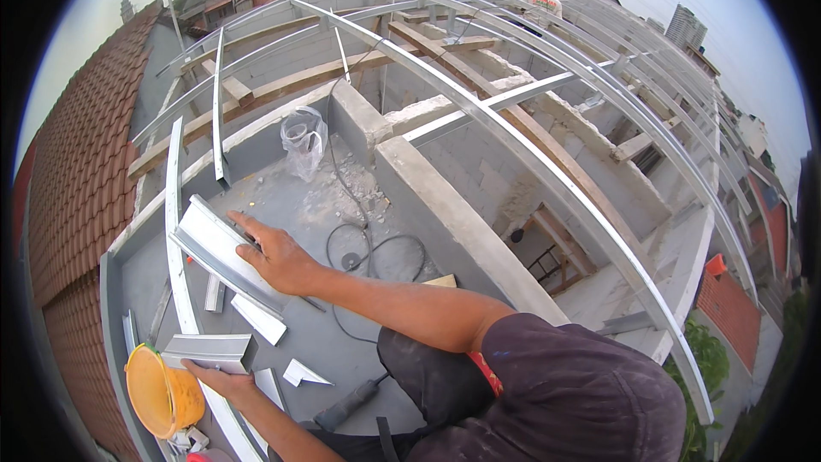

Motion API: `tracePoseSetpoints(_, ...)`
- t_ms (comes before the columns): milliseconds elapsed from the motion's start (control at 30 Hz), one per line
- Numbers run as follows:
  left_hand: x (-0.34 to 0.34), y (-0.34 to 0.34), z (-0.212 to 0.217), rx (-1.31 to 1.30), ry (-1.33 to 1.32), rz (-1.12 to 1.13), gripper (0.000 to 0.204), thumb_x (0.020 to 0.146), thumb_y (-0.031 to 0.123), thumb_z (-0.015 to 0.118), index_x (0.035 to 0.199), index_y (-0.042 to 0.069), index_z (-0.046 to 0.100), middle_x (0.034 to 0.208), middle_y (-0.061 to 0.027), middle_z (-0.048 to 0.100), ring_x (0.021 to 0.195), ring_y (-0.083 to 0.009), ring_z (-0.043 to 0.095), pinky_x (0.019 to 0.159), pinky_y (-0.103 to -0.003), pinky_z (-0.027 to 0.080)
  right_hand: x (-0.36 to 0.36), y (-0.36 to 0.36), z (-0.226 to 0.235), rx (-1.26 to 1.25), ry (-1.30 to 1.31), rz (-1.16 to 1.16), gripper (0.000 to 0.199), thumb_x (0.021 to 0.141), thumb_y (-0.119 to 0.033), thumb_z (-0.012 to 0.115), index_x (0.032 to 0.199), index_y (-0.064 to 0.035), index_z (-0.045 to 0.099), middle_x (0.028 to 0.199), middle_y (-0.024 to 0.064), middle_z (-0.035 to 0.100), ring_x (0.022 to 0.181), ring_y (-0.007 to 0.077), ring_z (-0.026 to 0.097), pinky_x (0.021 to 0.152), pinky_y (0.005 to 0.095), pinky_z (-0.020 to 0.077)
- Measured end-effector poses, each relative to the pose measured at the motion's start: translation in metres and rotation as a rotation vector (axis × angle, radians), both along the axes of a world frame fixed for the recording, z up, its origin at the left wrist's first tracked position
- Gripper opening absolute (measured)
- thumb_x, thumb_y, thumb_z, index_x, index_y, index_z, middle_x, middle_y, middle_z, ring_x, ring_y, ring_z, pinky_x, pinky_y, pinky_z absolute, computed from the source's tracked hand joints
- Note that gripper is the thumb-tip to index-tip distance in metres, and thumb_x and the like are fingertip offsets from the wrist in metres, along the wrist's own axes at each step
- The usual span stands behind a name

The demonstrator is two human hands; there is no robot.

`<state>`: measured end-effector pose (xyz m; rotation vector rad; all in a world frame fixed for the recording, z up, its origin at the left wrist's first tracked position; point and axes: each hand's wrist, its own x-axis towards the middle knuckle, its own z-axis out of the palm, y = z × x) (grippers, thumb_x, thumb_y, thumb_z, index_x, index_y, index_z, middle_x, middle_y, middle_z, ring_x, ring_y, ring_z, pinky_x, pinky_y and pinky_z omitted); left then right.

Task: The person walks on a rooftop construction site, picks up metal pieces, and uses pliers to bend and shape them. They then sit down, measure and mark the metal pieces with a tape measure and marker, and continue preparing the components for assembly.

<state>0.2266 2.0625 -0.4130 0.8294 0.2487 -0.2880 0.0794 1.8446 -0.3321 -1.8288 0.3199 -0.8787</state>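
Metal channel (209,352) in left fingers (202,372)

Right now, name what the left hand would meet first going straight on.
Carrying its short metal channel, the left hand would likely meet the yellow bucket first; depth is unclear.

The wide metal channel (224,248) is bright silver-white, the short channel (205,352) duller silver-grey. The bucket (186,400) is orange-yellow, the floor (321,342) slate grey, the shirt (590,385) dark charcoal with pale, dusty smudges. The tiled roof (94,180) shows ribbed reddish-brown rows; the plastic bag (305,150) is translucent white, the foliage (708,359) green.
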Motion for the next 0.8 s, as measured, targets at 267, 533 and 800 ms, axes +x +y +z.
tracePoseSetpoints(267, -0.009, -0.005, 0.016, 0.016, 0.023, 0.051, 0.066, 0.111, 0.054, 0.050, 0.157, 0.007, 0.047, 0.152, -0.0112, 0.056, 0.139, -0.0286, 0.056, 0.117, -0.042, 0.047, -0.002, 0.001, 0.002, 0.008, 0.012, -0.002, 0.061, 0.107, -0.019, 0.059, 0.162, 0.0003, 0.041, 0.158, 0.0301, 0.052, 0.148, 0.0432, 0.051, 0.125, 0.0434, 0.0369)
tracePoseSetpoints(533, 0.001, -0.002, 0.000, 0.002, -0.030, 0.011, 0.071, 0.109, 0.058, 0.052, 0.160, 0.008, 0.045, 0.160, -0.0100, 0.051, 0.143, -0.0280, 0.053, 0.119, -0.043, 0.045, -0.003, -0.003, 0.001, -0.008, -0.001, -0.019, 0.061, 0.106, -0.017, 0.060, 0.162, 0.0005, 0.042, 0.157, 0.0309, 0.053, 0.147, 0.0432, 0.052, 0.124, 0.0430, 0.0378)
tracePoseSetpoints(800, -0.006, -0.006, 0.009, 0.030, -0.009, 0.037, 0.073, 0.108, 0.059, 0.054, 0.160, 0.008, 0.045, 0.160, -0.0097, 0.051, 0.143, -0.0284, 0.053, 0.119, -0.043, 0.045, -0.005, -0.002, 0.003, 0.000, 0.007, -0.012, 0.060, 0.106, -0.017, 0.059, 0.161, 0.0009, 0.042, 0.157, 0.0307, 0.053, 0.147, 0.0433, 0.052, 0.123, 0.0431, 0.0384)
